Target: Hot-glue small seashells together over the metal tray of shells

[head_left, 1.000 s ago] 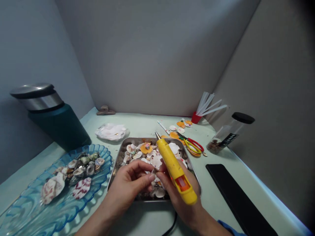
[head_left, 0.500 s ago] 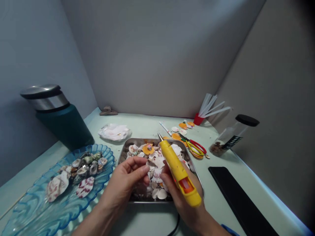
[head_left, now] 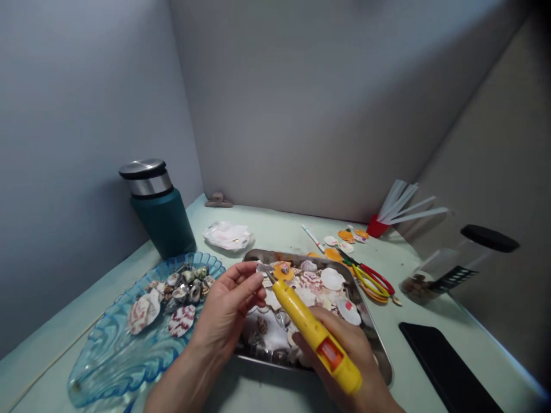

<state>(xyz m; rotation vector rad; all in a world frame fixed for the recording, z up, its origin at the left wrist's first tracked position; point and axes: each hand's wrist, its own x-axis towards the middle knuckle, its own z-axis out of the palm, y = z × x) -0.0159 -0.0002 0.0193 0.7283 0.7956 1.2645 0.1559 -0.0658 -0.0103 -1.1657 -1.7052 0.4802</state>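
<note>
A yellow hot glue gun [head_left: 301, 315] is gripped in my right hand [head_left: 344, 338], its metal nozzle angled up and left. Between the thumb and fingertips of my left hand [head_left: 232, 301] is a small greyish shell [head_left: 264, 268]. The nozzle tip is at this shell; whether they touch I cannot tell. Both hands are over a metal tray [head_left: 383, 350] filled with seashells. Among these are white scallop shells [head_left: 332, 279] and an orange shell disc [head_left: 283, 271] with a small piece on it.
At left is a blue scalloped plate [head_left: 107, 350] holding shells, with a teal bottle [head_left: 166, 223] behind. A plastic bag [head_left: 229, 236], scissors [head_left: 372, 278], a red cup [head_left: 377, 226] of glue sticks and a jar [head_left: 451, 269] stand farther back. A black flat object [head_left: 447, 367] lies right.
The glue gun's nozzle has come down and left to the small shell in my left hand. The camera view has turned left, shifting the scene rightward.
</note>
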